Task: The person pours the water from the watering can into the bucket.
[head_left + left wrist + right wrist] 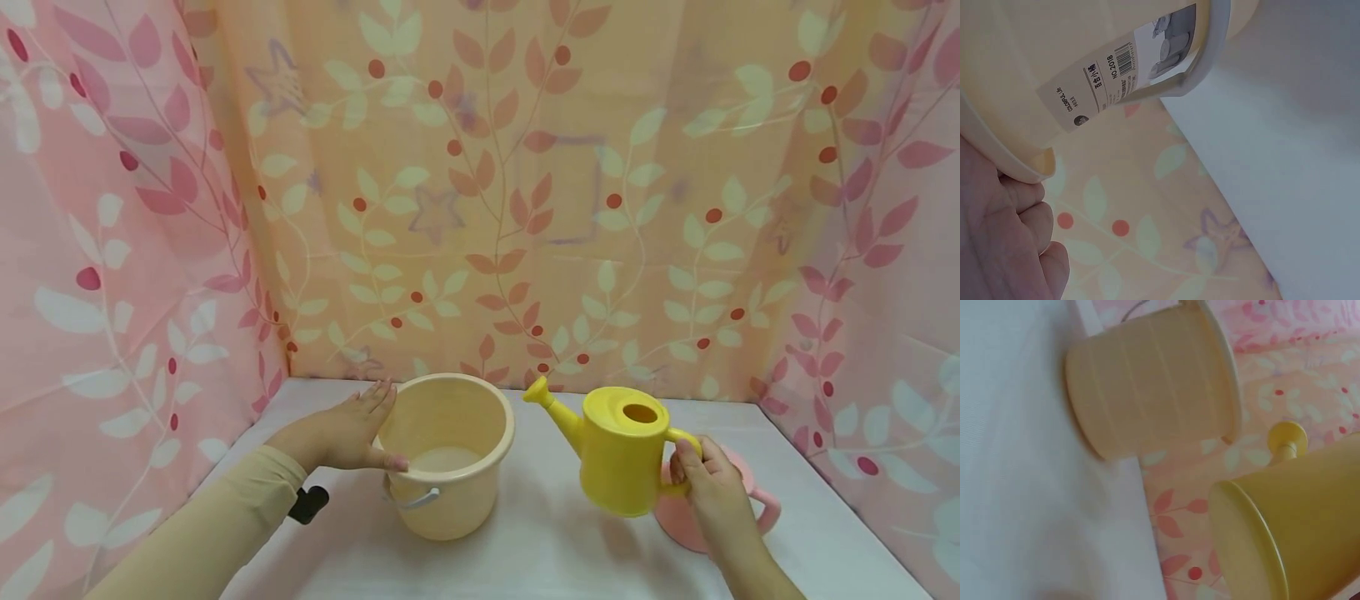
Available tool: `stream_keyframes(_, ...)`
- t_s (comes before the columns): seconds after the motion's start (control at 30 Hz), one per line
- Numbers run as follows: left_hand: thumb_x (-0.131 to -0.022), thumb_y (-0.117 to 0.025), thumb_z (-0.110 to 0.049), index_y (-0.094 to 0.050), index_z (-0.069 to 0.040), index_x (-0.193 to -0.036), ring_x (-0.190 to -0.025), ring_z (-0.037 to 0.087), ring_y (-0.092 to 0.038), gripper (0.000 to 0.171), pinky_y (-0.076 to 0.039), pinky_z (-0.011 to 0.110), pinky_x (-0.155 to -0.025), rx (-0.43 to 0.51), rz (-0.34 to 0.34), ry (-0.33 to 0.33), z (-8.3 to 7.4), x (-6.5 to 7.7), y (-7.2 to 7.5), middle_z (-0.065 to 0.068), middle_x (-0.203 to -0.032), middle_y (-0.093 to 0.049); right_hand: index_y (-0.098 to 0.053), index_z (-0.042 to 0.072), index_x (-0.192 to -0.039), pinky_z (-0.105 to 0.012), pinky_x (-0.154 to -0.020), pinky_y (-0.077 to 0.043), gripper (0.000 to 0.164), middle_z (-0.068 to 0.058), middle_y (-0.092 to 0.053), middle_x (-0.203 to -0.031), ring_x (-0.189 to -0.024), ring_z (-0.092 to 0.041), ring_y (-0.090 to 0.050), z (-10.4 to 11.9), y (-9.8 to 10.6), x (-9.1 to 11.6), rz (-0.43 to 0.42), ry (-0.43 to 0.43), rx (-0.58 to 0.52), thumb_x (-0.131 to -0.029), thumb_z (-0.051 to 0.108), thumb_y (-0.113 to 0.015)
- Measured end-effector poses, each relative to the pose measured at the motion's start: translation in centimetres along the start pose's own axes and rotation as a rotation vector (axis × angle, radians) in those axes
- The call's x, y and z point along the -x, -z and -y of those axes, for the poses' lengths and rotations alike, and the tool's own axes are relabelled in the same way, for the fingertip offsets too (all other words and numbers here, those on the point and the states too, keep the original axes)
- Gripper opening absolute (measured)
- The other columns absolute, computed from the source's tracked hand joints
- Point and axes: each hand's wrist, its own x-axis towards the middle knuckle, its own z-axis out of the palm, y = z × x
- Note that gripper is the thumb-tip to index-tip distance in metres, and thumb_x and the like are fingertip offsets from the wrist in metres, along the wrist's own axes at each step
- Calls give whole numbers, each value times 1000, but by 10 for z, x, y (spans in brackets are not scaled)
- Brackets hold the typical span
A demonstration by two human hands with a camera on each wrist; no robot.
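Right fingers clamped on the handle of the yellow can, which I hold above the worktop, right of the bucket. Left fingers extended, thumb apart, touching its rim. My judgement: steady lightly, keep the can upright, avoid knocking the pink can.

To the left of the cream bucket, the arm is covered by a long, plain beige sleeve, creased near its cuff; beneath the cuff a small black rounded piece is seen. Right of the bucket, the forearm is left bare.
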Motion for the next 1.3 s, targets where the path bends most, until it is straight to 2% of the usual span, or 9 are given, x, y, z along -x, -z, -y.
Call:
stream_keyframes(0.2,-69,-44,-80,-14,5,-143,-138,32,-9,117,-15,48,-110,-36,3,19,3,-3,-5,20,-150,-9,-39,-5,-90,-21,-62,-43,34,-3,-44,-73,-71,-15,-47,-19,-10,12,-33,-17,-69,-96,29,-43)
stream_keyframes(0.33,-72,-49,-75,-15,9,-142,-137,37,-10,114,-15,52,-108,-5,6,-7,0,-1,-1,24,-149,-10,-37,-4,-94,-20,-64,-46,40,-5,-44,-78,-74,-14,-48,-29,-16,17,-65,-105,-81,-95,35,-43)
stream_keyframes(0.5,-73,-48,-74,-15,9,-142,-137,36,-10,113,-16,52,-108,-13,6,-7,-2,0,0,25,-149,-10,-37,0,-99,-21,-69,-43,46,-6,-42,-84,-82,-17,-45,-38,-21,19,-77,-219,53,-94,46,-37)
stream_keyframes(0.63,-74,-49,-73,-15,9,-142,-137,37,-11,112,-16,52,-108,-10,2,-6,-2,0,2,25,-149,-11,-38,1,-96,-23,-69,-41,45,-5,-40,-84,-87,-18,-40,-47,-25,20,-71,-233,109,-95,46,-35)
stream_keyframes(0.73,-74,-50,-72,-15,10,-142,-137,37,-11,111,-16,52,-108,-13,3,-5,-2,0,2,25,-149,-11,-38,-1,-91,-25,-66,-43,43,-6,-40,-82,-83,-19,-41,-55,-29,21,-62,-194,81,-97,41,-33)
stream_keyframes(0.87,-74,-50,-72,-16,10,-141,-137,37,-11,111,-16,53,-108,-12,4,-9,-1,-1,0,25,-149,-11,-38,-3,-94,-24,-64,-39,43,-6,-39,-82,-79,-18,-41,-64,-31,24,-31,-195,49,-99,39,-26)
stream_keyframes(1.03,-72,-47,-76,-15,9,-142,-137,37,-9,115,-15,52,-108,-14,6,-13,1,-2,-3,25,-149,-10,-35,-1,-102,-23,-71,-36,45,-6,-36,-87,-85,-19,-38,-69,-30,25,19,-263,-40,-98,42,-23)
stream_keyframes(1.13,-71,-46,-78,-15,9,-142,-137,37,-9,116,-15,52,-108,-14,-4,-14,2,-3,-4,25,-149,-10,-35,-2,-100,-23,-71,-36,44,-6,-35,-86,-85,-19,-39,-71,-30,25,34,-233,-82,-98,41,-25)
stream_keyframes(1.3,-71,-47,-77,-15,10,-141,-137,38,-10,116,-16,53,-108,-10,-8,-20,3,-3,-3,26,-148,-11,-38,-6,-93,-23,-67,-35,40,-4,-38,-81,-78,-17,-41,-78,-30,29,88,-87,-167,-101,32,-28)
